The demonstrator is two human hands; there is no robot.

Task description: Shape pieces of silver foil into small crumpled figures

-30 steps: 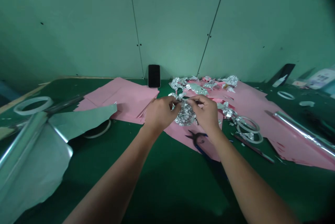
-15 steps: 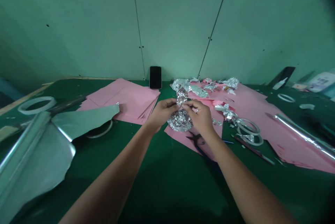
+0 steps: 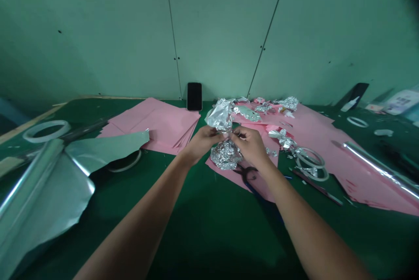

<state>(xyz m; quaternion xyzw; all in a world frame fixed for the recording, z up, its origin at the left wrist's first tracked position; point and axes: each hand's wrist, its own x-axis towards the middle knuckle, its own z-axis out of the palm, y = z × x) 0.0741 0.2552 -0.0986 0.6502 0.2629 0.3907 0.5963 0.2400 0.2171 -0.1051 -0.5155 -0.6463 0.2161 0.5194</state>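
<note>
Between both hands is a crumpled piece of aluminium foil point(image 3: 226, 155), pinched narrow in its middle. Its rounded lower part hangs below my fingers, and a wider foil flap point(image 3: 220, 115) stands above them. My left hand point(image 3: 203, 141) grips the narrow part from the left with thumb and fingers. From the right, my right hand point(image 3: 250, 143) pinches the same spot, its fingertips close to the left ones. Underneath, dark-handled scissors point(image 3: 251, 175) lie on a pink paper sheet point(image 3: 225, 178), partly covered by my right forearm.
Pink paper point(image 3: 153, 122) is stacked at left, near a foil roll point(image 3: 36, 192) and a tape roll point(image 3: 46, 131). A phone point(image 3: 194, 96) leans on the wall. At right lie foil scraps point(image 3: 250, 113), white rings point(image 3: 310, 164), a pen-like tool point(image 3: 317, 187) and another foil roll point(image 3: 379, 171).
The foil's upper part now spreads wider and leans left above my fingers. Its lower part has shifted slightly down. More of the scissors' handles shows.
</note>
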